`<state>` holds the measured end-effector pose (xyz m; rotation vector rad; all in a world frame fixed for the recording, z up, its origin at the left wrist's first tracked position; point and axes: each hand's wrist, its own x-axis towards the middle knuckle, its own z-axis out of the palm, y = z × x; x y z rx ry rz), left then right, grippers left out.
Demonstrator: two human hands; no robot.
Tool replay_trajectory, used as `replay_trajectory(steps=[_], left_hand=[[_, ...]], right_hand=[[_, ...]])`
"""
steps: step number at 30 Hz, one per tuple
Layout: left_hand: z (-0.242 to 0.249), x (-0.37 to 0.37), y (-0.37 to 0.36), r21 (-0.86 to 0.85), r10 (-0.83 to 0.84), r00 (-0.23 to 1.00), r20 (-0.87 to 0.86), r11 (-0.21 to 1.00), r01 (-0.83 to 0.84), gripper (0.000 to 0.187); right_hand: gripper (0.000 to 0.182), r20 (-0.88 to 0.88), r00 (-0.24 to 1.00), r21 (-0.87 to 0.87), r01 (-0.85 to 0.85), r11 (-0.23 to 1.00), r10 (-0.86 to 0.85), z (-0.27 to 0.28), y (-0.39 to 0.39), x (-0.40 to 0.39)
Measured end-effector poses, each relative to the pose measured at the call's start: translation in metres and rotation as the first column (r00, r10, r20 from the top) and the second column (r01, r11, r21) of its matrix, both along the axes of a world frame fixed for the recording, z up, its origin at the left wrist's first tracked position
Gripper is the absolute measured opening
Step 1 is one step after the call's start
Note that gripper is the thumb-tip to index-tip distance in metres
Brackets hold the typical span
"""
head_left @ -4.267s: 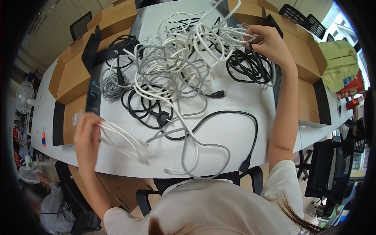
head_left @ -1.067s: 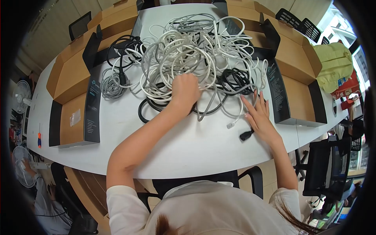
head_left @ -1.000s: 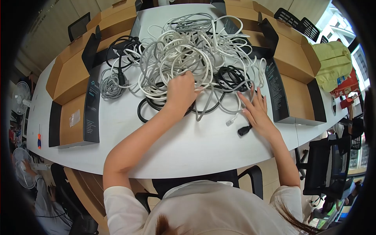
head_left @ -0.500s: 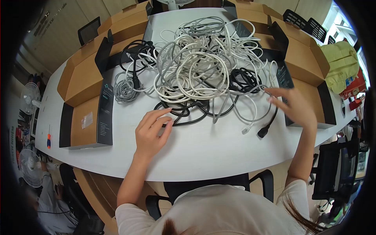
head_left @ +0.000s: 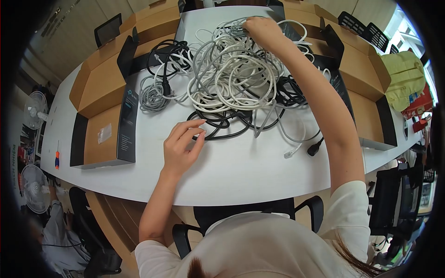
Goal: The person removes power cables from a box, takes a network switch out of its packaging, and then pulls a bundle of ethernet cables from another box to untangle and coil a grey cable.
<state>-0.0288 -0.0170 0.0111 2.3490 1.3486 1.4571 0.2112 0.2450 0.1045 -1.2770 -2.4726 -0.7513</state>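
A large tangle of white and grey cables (head_left: 232, 88) covers the middle of the table. At its far edge, my right hand (head_left: 263, 31) is closed with its fingertips on a grey cable coil (head_left: 232, 27); the fingertips are partly hidden. My left hand (head_left: 181, 146) hovers at the near side, thumb and fingers apart, beside a black cable (head_left: 222, 136). It holds nothing. Left of the tangle lie a grey cable bundle (head_left: 154, 96) and a black cable with a plug (head_left: 166, 87). Under my right forearm, another black coil (head_left: 289, 90) is partly covered.
Open cardboard boxes stand on the left (head_left: 99, 125) and right (head_left: 368, 111). A black plug (head_left: 314, 148) and a clear connector (head_left: 291, 153) lie near the front. A screwdriver (head_left: 57, 160) rests far left. A person sits at lower left, beside fans (head_left: 36, 187).
My right hand has moved from the right side of the tangle to the grey coil at its far edge. My left hand has stayed almost in place.
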Motion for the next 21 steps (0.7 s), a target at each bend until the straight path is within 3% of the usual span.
replay_trajectory(steps=[4,7,9,11,12,13,14,17,18,21], left_hand=[[0.002,-0.001,0.0,-0.002,-0.028,1.0,0.002,1.0,0.028,0.006],[0.005,0.001,0.001,-0.033,-0.05,0.997,0.06,0.998,0.052,0.007],[0.011,0.004,0.001,-0.052,-0.066,0.992,0.103,0.996,0.072,0.006],[0.02,0.007,-0.002,-0.09,-0.098,0.984,0.152,0.99,0.112,0.005],[0.028,0.009,-0.004,-0.113,-0.121,0.976,0.181,0.983,0.143,0.005],[0.034,0.01,-0.004,-0.134,-0.142,0.967,0.209,0.976,0.172,0.004],[0.038,0.01,-0.004,-0.192,-0.175,0.934,0.311,0.951,0.242,0.005],[0.045,0.007,0.0,-0.324,-0.241,0.774,0.585,0.806,0.496,0.015],[0.046,0.004,0.004,-0.353,-0.26,0.704,0.661,0.721,0.597,0.021],[0.031,-0.006,0.016,-0.309,-0.279,0.459,0.843,0.449,0.839,0.045]], right_hand=[[0.022,-0.367,0.93,-0.113,-0.026,0.993,-0.017,0.007,-0.002,0.007],[0.02,-0.65,0.751,0.105,-0.062,0.993,0.116,0.013,0.008,0.019],[0.022,-0.74,0.619,0.231,-0.133,0.964,0.263,0.021,0.021,0.032],[0.025,-0.846,0.468,0.224,-0.123,0.967,0.255,0.033,0.016,0.043],[0.027,-0.888,0.385,0.221,-0.12,0.968,0.25,0.041,0.016,0.045],[0.016,-0.964,0.053,0.234,-0.287,0.929,0.259,0.052,0.0,0.038],[0.015,-0.974,-0.132,0.22,-0.365,0.905,0.184,0.062,-0.019,0.036],[0.02,-0.98,-0.169,0.177,-0.499,0.848,0.105,0.073,-0.069,0.049],[0.026,-0.982,-0.157,0.176,-0.552,0.815,0.105,0.069,-0.077,0.056],[0.024,-0.996,-0.083,0.044,-0.664,0.747,-0.015,0.066,-0.143,0.046]])
